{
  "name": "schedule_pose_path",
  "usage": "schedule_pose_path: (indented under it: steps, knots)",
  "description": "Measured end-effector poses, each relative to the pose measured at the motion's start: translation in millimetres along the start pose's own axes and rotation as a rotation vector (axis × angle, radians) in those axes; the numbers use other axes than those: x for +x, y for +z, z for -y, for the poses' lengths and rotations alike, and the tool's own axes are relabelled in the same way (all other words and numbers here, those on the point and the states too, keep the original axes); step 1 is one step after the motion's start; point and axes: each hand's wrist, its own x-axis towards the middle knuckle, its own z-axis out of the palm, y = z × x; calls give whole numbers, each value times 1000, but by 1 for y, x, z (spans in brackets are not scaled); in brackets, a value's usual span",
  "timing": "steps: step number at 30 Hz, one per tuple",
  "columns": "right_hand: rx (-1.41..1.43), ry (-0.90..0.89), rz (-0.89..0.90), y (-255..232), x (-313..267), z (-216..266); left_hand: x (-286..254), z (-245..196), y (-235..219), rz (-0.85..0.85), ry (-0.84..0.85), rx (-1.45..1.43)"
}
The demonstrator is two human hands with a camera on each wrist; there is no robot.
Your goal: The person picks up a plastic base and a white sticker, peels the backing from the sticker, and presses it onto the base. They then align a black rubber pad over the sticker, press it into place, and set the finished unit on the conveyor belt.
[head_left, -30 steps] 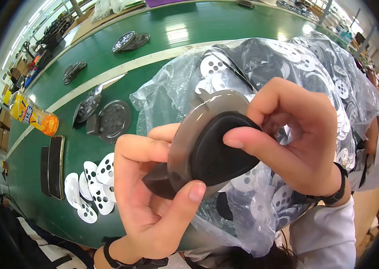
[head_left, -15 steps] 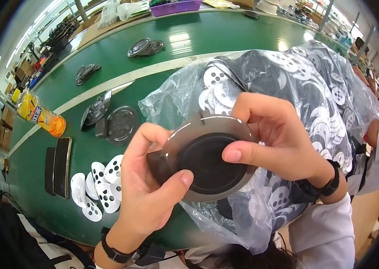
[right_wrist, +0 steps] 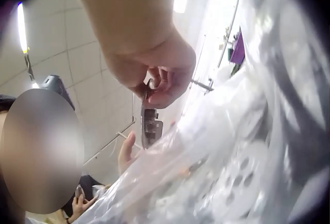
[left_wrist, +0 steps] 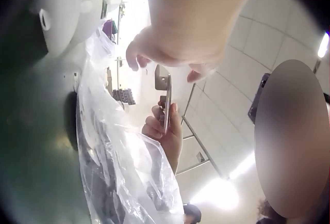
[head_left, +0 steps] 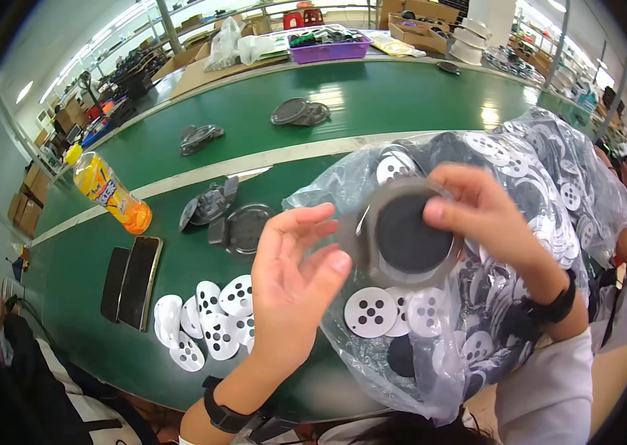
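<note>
A round grey plastic part (head_left: 356, 236) with a black disc (head_left: 411, 239) on its face is held up over the plastic bag. My right hand (head_left: 485, 215) pinches it at its right edge, thumb on the black face. In the right wrist view the part (right_wrist: 145, 123) shows edge-on, with small fittings on its back. My left hand (head_left: 289, 285) stands just left of the part, thumb and fingers spread, holding nothing. White discs with holes (head_left: 370, 312) lie under the part at the near side of the clear bag (head_left: 432, 397), which is full of such discs.
Loose white discs (head_left: 218, 335) lie left of my left wrist. Beyond them are two phones (head_left: 140, 283), an orange drink bottle (head_left: 114, 194) and similar grey parts (head_left: 248, 228). More grey parts (head_left: 295, 111) sit past the pale strip. A purple basket (head_left: 330, 51) stands at the back.
My left hand has let go of the grey part and drawn away to the left. My right hand keeps hold of it and has moved rightward. The head view has tilted up.
</note>
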Motion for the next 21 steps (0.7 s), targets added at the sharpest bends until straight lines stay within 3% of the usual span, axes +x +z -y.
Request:
schedule_pose_path:
  steps: [2,5,6,8,10,11,12,13,14,16,18,20,21]
  knots:
    - [-47,-4,-157,-15,26,1,-2,4,-8,-93,72,38]
    - [15,-10,-260,-57,84,-2,-11,5,-1,106,-42,-1]
    - [93,-23,-389,-60,102,-3,-15,8,5,158,-78,-67]
    - [151,55,-445,-80,134,-20,-21,12,10,192,-64,-37]
    - [71,326,-516,-81,155,-35,-24,11,9,228,-51,5]
    - [-139,331,-650,-69,164,-44,-25,7,9,292,-80,26]
    - [-147,329,-635,-57,172,-54,-26,5,9,354,-112,41]
    - [-439,21,-618,-45,177,-64,-27,6,12,357,-62,88]
    - [-716,-296,-583,-34,181,-73,-28,4,13,343,-64,82]
    - [-698,-251,-209,12,175,-41,-29,-1,14,464,47,160]
    - [-731,-372,144,56,172,-22,-35,0,18,424,106,140]
    - [-689,-497,418,96,178,-14,-42,-1,18,433,314,250]
    - [-794,-598,422,116,183,-13,-44,5,19,376,549,302]
